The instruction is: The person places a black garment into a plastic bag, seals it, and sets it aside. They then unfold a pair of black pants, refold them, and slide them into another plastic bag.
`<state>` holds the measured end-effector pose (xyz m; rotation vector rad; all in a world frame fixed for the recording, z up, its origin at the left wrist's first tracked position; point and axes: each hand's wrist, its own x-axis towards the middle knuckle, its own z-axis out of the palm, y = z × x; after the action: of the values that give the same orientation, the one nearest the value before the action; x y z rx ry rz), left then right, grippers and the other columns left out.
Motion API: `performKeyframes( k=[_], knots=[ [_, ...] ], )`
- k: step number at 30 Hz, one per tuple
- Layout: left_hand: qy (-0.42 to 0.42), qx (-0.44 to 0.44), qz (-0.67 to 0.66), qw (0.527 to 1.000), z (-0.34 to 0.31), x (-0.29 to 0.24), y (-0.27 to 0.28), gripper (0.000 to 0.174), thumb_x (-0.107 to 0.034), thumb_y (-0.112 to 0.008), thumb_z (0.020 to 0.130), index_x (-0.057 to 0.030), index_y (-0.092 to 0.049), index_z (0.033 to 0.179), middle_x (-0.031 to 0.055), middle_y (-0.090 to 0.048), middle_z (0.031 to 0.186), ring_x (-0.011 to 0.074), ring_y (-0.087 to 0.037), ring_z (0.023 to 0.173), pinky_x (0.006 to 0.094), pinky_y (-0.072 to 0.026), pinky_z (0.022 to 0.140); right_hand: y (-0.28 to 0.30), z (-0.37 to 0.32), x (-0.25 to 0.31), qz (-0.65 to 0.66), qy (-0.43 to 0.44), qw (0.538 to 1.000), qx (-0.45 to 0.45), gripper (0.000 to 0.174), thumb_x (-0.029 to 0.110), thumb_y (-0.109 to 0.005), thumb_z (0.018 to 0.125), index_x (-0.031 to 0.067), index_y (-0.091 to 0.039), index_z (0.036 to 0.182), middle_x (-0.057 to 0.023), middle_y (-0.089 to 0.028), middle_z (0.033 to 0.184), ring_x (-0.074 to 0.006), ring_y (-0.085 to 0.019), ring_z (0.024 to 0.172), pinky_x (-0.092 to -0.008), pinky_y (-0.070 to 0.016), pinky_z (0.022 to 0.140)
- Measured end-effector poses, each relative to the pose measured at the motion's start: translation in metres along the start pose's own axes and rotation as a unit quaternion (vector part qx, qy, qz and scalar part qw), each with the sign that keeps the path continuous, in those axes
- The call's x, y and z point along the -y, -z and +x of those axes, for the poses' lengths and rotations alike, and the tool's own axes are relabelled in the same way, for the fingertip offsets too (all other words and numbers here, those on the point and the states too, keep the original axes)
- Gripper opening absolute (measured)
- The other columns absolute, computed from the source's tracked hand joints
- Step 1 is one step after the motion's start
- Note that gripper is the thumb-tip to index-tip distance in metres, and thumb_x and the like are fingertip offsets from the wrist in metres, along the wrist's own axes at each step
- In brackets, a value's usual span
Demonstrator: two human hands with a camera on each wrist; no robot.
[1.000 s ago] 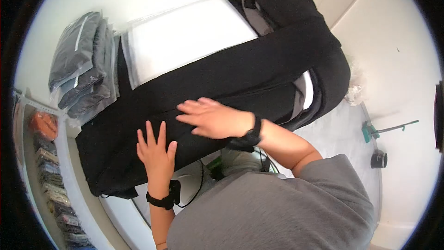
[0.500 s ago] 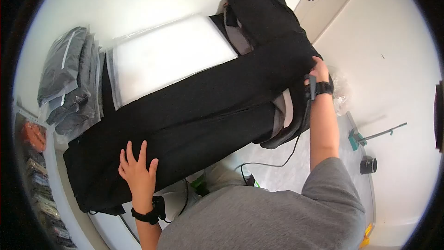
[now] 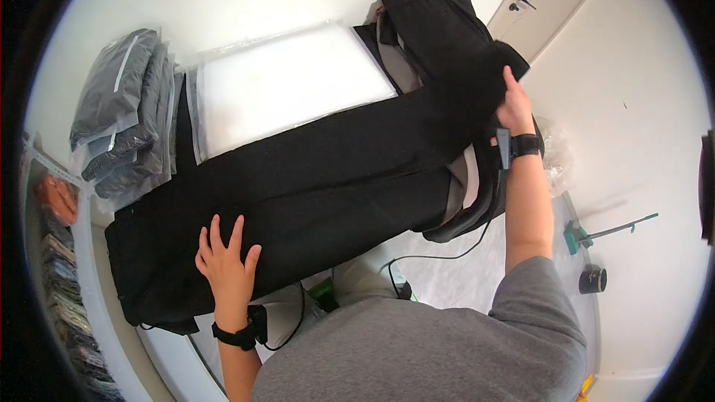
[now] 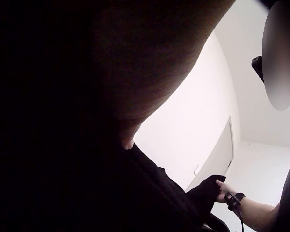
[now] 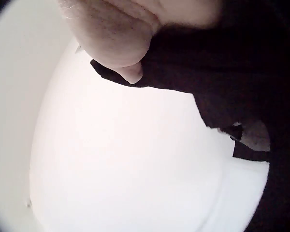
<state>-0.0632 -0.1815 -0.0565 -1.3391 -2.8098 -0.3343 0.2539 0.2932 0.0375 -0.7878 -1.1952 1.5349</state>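
Note:
Long black fabric trousers (image 3: pixel 328 179) lie lengthwise across the surface in the head view. The left hand (image 3: pixel 229 268) rests flat with fingers spread on their near-left part. At the far right end the right hand (image 3: pixel 515 108) grips the black fabric, whose edge is lifted there; its fingers are partly hidden by the cloth. In the right wrist view the right hand (image 5: pixel 121 34) has the dark cloth (image 5: pixel 183 67) in its hold, thumb tip showing. The left wrist view is mostly dark, with the right hand (image 4: pixel 222 191) holding raised cloth far off.
White sheets in clear plastic (image 3: pixel 290 89) lie behind the trousers. Bagged dark garments (image 3: pixel 119 97) are stacked at the left. Another black garment (image 3: pixel 428 22) with grey parts lies at the back right. Shelves of packets (image 3: pixel 71 305) stand left; a cable (image 3: pixel 439 257) hangs from the right wrist.
The right hand has moved from the middle of the trousers to their right end, where it now lifts the fabric edge. The left hand stays spread on the cloth.

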Motion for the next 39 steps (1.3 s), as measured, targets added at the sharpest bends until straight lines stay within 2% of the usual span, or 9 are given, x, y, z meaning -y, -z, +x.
performKeyframes(
  k=[5, 6, 10, 23, 26, 28, 32, 35, 39],
  knots=[
    [-0.025, -0.063, 0.017, 0.998, -0.001, 0.002, -0.006, 0.049, -0.038, -0.059, 0.085, -0.0232, -0.050, 0.131, 0.0132, -0.033, 0.143, 0.0375, -0.029, 0.131, 0.0531, -0.0224, 0.103, -0.125, -0.098, 0.004, -0.546, -0.030, 0.836, 0.040, 0.047, 0.030, -0.052, 0.093, -0.0050, -0.045, 0.125, -0.0199, -0.055, 0.121, -0.0213, -0.048, 0.118, -0.0289, -0.0355, 0.099],
    [-0.025, -0.062, 0.016, 0.998, -0.001, 0.001, -0.006, 0.049, -0.038, -0.059, 0.085, -0.0232, -0.050, 0.131, 0.0132, -0.033, 0.143, 0.0375, -0.029, 0.131, 0.0531, -0.0224, 0.103, -0.116, -0.102, -0.036, -0.479, 0.162, 0.848, 0.161, 0.043, 0.013, -0.057, 0.088, 0.0014, -0.045, 0.128, -0.0189, -0.053, 0.125, -0.0231, -0.043, 0.126, -0.0289, -0.0319, 0.104],
    [-0.022, -0.052, 0.012, 0.998, 0.000, 0.002, -0.005, 0.050, -0.038, -0.059, 0.084, -0.0230, -0.050, 0.131, 0.0134, -0.033, 0.143, 0.0376, -0.028, 0.131, 0.0535, -0.0219, 0.103, -0.127, -0.136, -0.108, -0.668, 0.127, 0.623, 0.387, 0.069, 0.001, -0.058, 0.078, 0.0238, -0.037, 0.139, -0.0126, -0.030, 0.147, -0.0328, -0.025, 0.137, -0.0554, -0.0215, 0.108],
    [-0.003, -0.006, 0.003, 1.000, 0.000, 0.002, -0.001, 0.051, -0.037, -0.058, 0.086, -0.0266, -0.046, 0.135, 0.0112, -0.028, 0.147, 0.0361, -0.022, 0.135, 0.0541, -0.0171, 0.106, -0.106, -0.126, -0.105, -0.533, 0.134, 0.719, 0.424, 0.067, 0.040, -0.065, 0.081, 0.0140, -0.041, 0.137, -0.0218, -0.031, 0.144, -0.0416, -0.025, 0.135, -0.0502, -0.0183, 0.110],
    [-0.012, -0.021, 0.009, 1.000, 0.000, 0.004, -0.005, 0.051, -0.037, -0.058, 0.085, -0.0266, -0.046, 0.134, 0.0119, -0.029, 0.146, 0.0365, -0.023, 0.134, 0.0546, -0.0186, 0.105, -0.091, -0.108, -0.079, -0.499, 0.226, 0.806, 0.222, 0.035, 0.027, -0.064, 0.083, 0.0029, -0.062, 0.107, -0.0176, -0.058, 0.116, -0.0308, -0.054, 0.111, -0.0379, -0.0423, 0.094],
    [-0.011, -0.020, 0.010, 1.000, 0.001, 0.005, -0.006, 0.051, -0.037, -0.058, 0.085, -0.0265, -0.046, 0.134, 0.0122, -0.029, 0.146, 0.0367, -0.024, 0.134, 0.0549, -0.0191, 0.105, -0.072, -0.104, -0.081, -0.650, 0.209, 0.730, -0.037, 0.038, 0.028, -0.067, 0.079, -0.0002, -0.061, 0.104, -0.0197, -0.063, 0.104, -0.0350, -0.060, 0.098, -0.0394, -0.0470, 0.087],
    [-0.021, -0.027, 0.000, 0.999, 0.001, 0.006, -0.006, 0.051, -0.038, -0.058, 0.086, -0.0264, -0.046, 0.134, 0.0129, -0.030, 0.145, 0.0373, -0.025, 0.133, 0.0555, -0.0194, 0.104, -0.031, -0.090, -0.098, -0.611, 0.010, 0.792, -0.008, 0.051, 0.025, -0.072, 0.076, -0.0079, -0.055, 0.112, -0.0238, -0.063, 0.108, -0.0314, -0.060, 0.104, -0.0344, -0.0456, 0.090],
    [-0.011, -0.020, 0.002, 1.000, 0.002, 0.006, -0.004, 0.051, -0.039, -0.057, 0.086, -0.0268, -0.046, 0.134, 0.0130, -0.030, 0.145, 0.0377, -0.025, 0.132, 0.0558, -0.0191, 0.104, -0.058, -0.103, -0.077, -0.245, -0.154, 0.956, -0.035, 0.039, 0.011, -0.072, 0.076, -0.0029, -0.060, 0.111, -0.0176, -0.061, 0.115, -0.0297, -0.060, 0.103, -0.0380, -0.0429, 0.093],
    [-0.025, -0.059, 0.010, 0.998, 0.001, 0.006, -0.008, 0.051, -0.040, -0.061, 0.083, -0.0264, -0.050, 0.131, 0.0126, -0.034, 0.142, 0.0382, -0.030, 0.129, 0.0553, -0.0244, 0.100, -0.036, -0.093, -0.095, 0.184, -0.264, 0.942, -0.097, 0.038, 0.017, -0.066, 0.084, 0.0011, -0.056, 0.117, -0.0116, -0.058, 0.123, -0.0278, -0.055, 0.111, -0.0391, -0.0393, 0.097]
  ],
)
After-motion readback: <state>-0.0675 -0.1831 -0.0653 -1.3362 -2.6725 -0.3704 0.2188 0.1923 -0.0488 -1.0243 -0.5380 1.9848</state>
